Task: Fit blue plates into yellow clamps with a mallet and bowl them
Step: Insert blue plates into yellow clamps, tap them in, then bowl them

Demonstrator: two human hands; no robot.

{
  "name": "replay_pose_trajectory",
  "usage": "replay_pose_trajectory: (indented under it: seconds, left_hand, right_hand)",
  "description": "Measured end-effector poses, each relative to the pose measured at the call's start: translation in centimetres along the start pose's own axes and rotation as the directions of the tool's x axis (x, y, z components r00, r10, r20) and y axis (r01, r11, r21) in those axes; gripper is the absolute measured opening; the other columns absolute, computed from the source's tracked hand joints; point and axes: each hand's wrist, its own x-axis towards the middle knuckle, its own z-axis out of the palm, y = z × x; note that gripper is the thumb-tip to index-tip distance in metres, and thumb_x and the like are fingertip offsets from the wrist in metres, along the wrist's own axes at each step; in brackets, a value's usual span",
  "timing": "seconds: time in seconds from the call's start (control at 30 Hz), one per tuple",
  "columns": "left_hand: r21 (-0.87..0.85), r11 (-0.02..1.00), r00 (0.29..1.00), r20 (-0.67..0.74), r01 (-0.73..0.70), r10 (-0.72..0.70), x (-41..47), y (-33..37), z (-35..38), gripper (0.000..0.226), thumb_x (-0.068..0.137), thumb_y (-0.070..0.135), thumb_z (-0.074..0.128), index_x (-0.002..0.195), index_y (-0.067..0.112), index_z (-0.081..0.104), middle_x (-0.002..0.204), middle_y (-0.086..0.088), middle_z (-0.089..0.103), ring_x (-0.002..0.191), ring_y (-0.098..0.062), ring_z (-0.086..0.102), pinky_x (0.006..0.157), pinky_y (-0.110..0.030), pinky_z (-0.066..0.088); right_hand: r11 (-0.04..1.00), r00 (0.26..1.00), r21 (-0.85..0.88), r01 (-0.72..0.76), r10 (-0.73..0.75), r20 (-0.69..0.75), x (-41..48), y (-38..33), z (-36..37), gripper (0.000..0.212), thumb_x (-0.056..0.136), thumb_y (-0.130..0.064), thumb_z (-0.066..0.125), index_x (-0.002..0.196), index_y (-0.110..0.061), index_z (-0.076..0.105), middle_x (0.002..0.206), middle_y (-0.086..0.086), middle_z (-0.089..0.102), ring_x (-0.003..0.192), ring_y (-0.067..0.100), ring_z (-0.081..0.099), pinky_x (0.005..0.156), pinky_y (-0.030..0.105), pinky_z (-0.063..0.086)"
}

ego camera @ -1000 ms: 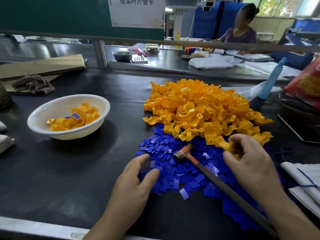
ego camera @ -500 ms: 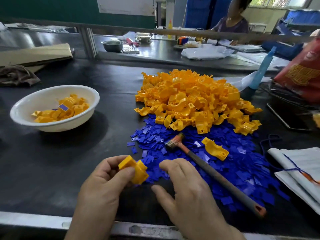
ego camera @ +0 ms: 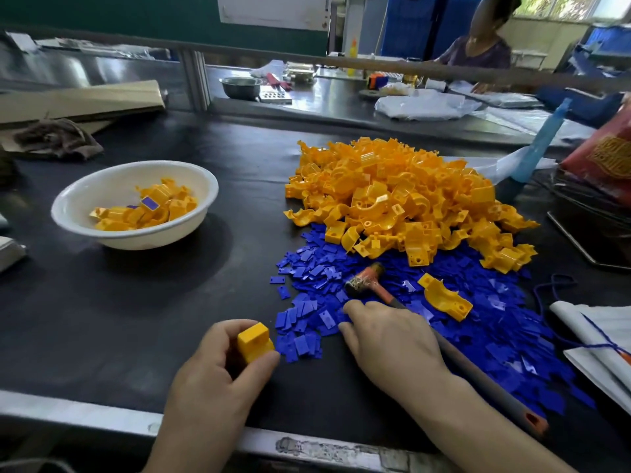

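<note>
My left hand (ego camera: 211, 373) grips a yellow clamp (ego camera: 254, 341) just above the black table near its front edge. My right hand (ego camera: 389, 339) lies over the near edge of the blue plates (ego camera: 478, 322), fingertips touching them; whether it pinches one is hidden. The mallet (ego camera: 367, 281) lies across the blue plates, its handle passing under my right hand. A big heap of yellow clamps (ego camera: 403, 199) sits behind the plates. One loose clamp (ego camera: 447, 300) lies on the plates. The white bowl (ego camera: 85, 199) at the left holds several clamps with blue plates fitted.
A metal table edge (ego camera: 324, 448) runs along the front. White sheets with blue string (ego camera: 601, 343) lie at the right, a wire tray (ego camera: 594, 233) and red bag (ego camera: 611, 155) beyond. Cardboard and a rag (ego camera: 58, 138) lie far left. A person sits at the far bench.
My right hand dropped one clamp on the plates and passed another to my left hand, then moved right onto the blue plates. My left hand now holds that clamp lower.
</note>
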Motion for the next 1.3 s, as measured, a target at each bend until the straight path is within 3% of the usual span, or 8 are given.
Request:
replay_pose_trajectory:
  seconds: [0.13, 0.43, 0.5, 0.6, 0.7, 0.87, 1.03, 1.3]
  left_hand:
    - [-0.085, 0.995, 0.999, 0.020, 0.046, -0.044, 0.3, -0.2, -0.3, 0.034, 0.071, 0.036, 0.076, 0.094, 0.054, 0.058, 0.083, 0.023, 0.070, 0.069, 0.004, 0.064, 0.077, -0.033, 0.053]
    - [-0.141, 0.990, 0.996, 0.085, 0.017, -0.005, 0.4, 0.0, -0.1, 0.040, 0.079, 0.022, 0.075, 0.101, 0.051, 0.059, 0.085, 0.036, 0.063, 0.076, 0.016, 0.059, 0.054, 0.003, 0.040]
    - [-0.178, 0.984, 0.995, 0.102, 0.026, -0.008, 0.5, -0.1, 0.0, 0.039, 0.077, 0.017, 0.076, 0.102, 0.043, 0.060, 0.082, 0.026, 0.067, 0.072, 0.009, 0.063, 0.054, -0.002, 0.045]
    - [-0.272, 0.959, 0.984, 0.173, 0.081, -0.035, 0.5, 0.1, 0.3, 0.037, 0.070, 0.027, 0.077, 0.102, 0.035, 0.062, 0.081, 0.008, 0.073, 0.073, -0.008, 0.070, 0.054, -0.018, 0.054]
    - [-0.366, 0.921, 0.967, 0.253, 0.135, -0.042, 0.4, 0.6, 0.9, 0.048, 0.055, 0.037, 0.072, 0.101, 0.028, 0.064, 0.078, -0.002, 0.074, 0.071, -0.013, 0.071, 0.051, -0.017, 0.052]
    - [-0.422, 0.887, 0.956, 0.288, 0.187, -0.064, 0.5, 1.1, 1.6, 0.045, 0.058, 0.029, 0.072, 0.101, 0.021, 0.065, 0.075, -0.006, 0.072, 0.064, -0.010, 0.069, 0.048, -0.016, 0.051]
    - [-0.446, 0.874, 0.959, 0.275, 0.192, -0.070, 0.2, 1.2, 1.5, 0.026, 0.076, 0.010, 0.069, 0.101, 0.017, 0.066, 0.073, -0.005, 0.072, 0.060, -0.007, 0.068, 0.045, -0.015, 0.049]
    - [-0.486, 0.847, 0.939, 0.342, 0.217, -0.044, -0.1, 2.2, 1.4, 0.035, 0.063, 0.026, 0.069, 0.096, 0.018, 0.073, 0.081, -0.008, 0.075, 0.064, -0.010, 0.069, 0.051, -0.015, 0.051]
  right_hand:
    - [0.999, 0.999, 0.036, -0.027, 0.028, -0.034, -0.1, 0.1, -0.1, 0.021, 0.096, -0.044, 0.036, 0.100, -0.028, 0.050, 0.088, -0.007, 0.063, 0.077, 0.019, 0.063, 0.053, 0.032, 0.037]
    - [0.874, 0.980, 0.468, -0.129, 0.185, -0.077, -1.4, 1.2, -1.0, 0.007, 0.093, -0.029, 0.053, 0.091, -0.030, 0.060, 0.070, -0.010, 0.061, 0.066, 0.008, 0.060, 0.057, 0.022, 0.044]
    - [0.566, 0.934, 0.772, -0.288, 0.344, 0.096, -1.8, 1.2, -1.4, 0.008, 0.092, -0.025, 0.056, 0.090, -0.029, 0.063, 0.064, -0.001, 0.065, 0.056, 0.011, 0.063, 0.049, 0.023, 0.049]
    - [-0.303, 0.836, 0.886, -0.352, 0.324, 0.443, -2.1, 1.0, -2.0, 0.010, 0.091, -0.008, 0.058, 0.099, -0.009, 0.062, 0.077, 0.011, 0.068, 0.062, 0.024, 0.068, 0.050, 0.029, 0.054]
    - [-0.657, 0.828, 0.688, -0.308, 0.171, 0.534, -2.9, 1.0, -2.1, 0.020, 0.081, 0.012, 0.055, 0.101, 0.006, 0.057, 0.082, 0.020, 0.068, 0.082, 0.035, 0.071, 0.059, 0.031, 0.058]
    - [-0.652, 0.826, 0.685, -0.324, 0.159, 0.541, -3.6, 0.8, -2.0, 0.017, 0.085, 0.017, 0.048, 0.096, 0.008, 0.059, 0.079, 0.020, 0.069, 0.080, 0.035, 0.072, 0.057, 0.030, 0.057]
    - [-0.393, 0.847, 0.860, -0.327, 0.282, 0.451, -3.4, 1.1, -1.9, 0.016, 0.088, 0.010, 0.053, 0.088, 0.001, 0.066, 0.081, 0.013, 0.069, 0.075, 0.033, 0.071, 0.057, 0.028, 0.056]
    - [-0.469, 0.864, 0.831, -0.301, 0.234, 0.445, -3.9, 0.4, -2.2, 0.023, 0.081, 0.011, 0.058, 0.078, -0.008, 0.070, 0.075, 0.013, 0.066, 0.067, 0.030, 0.068, 0.054, 0.029, 0.055]
